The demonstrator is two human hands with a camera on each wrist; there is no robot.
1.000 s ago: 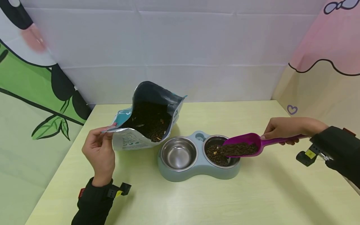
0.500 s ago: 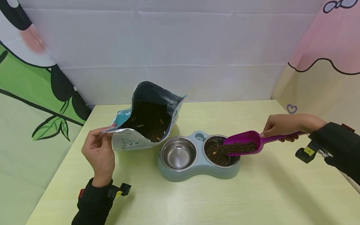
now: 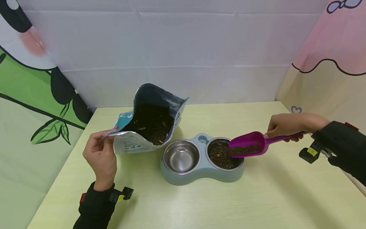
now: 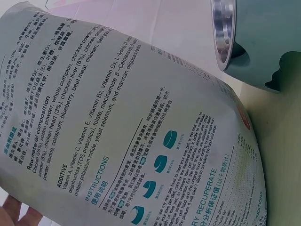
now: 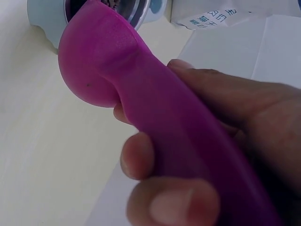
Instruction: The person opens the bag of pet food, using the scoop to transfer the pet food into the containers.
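My left hand [image 3: 101, 156] pinches the near left corner of an open pet food bag [image 3: 128, 142], tipped so its dark kibble [image 3: 155, 127] shows. Printed ingredient text covers the bag's side in the left wrist view. My right hand [image 3: 286, 125] grips the handle of a magenta scoop [image 3: 251, 138], its lip tilted down over the right steel bowl [image 3: 237, 163] of a double feeder. Kibble lies in the scoop and in that bowl. The right wrist view shows fingers [image 5: 137, 155] wrapped round the handle; the scoop's underside hides most of the bowl there.
A blue-grey feeder base [image 3: 203, 173] stands on the pale wooden table [image 3: 177, 206], close beside the bag. Its left steel bowl [image 3: 182, 156] holds no kibble. Behind the table hangs a white cloth backdrop [image 3: 200, 47], with printed drawings on both sides.
My right hand and the scoop's handle have risen slightly, tilting the scoop further toward the bowl. Less kibble remains in the scoop. My left hand and the bag stay nearly still.
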